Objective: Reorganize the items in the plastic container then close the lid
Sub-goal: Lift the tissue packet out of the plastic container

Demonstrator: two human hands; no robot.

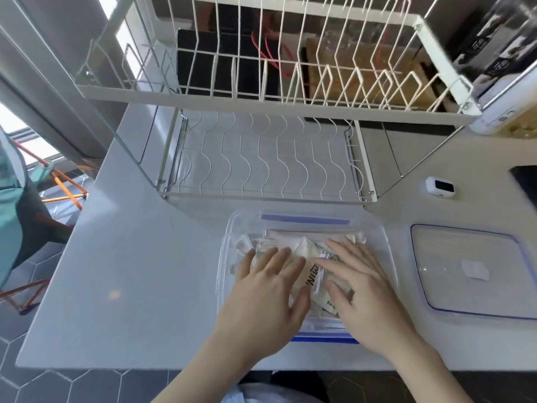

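A clear plastic container (380,242) with blue clips stands open on the white table, right in front of me. Inside lie several white sachets and paper packets (308,247). My left hand (267,298) reaches into the left half with fingers spread flat on the packets. My right hand (363,292) lies in the right half, fingers straight and pressing on a packet with black lettering. The clear lid (476,271), edged in blue, lies flat on the table to the right of the container.
A white wire dish rack (261,158) stands just behind the container, its upper tier overhanging. A small white device (440,188) sits at the right, a white jar (499,120) beyond it. The table's left edge drops to a tiled floor with an orange-legged chair (64,187).
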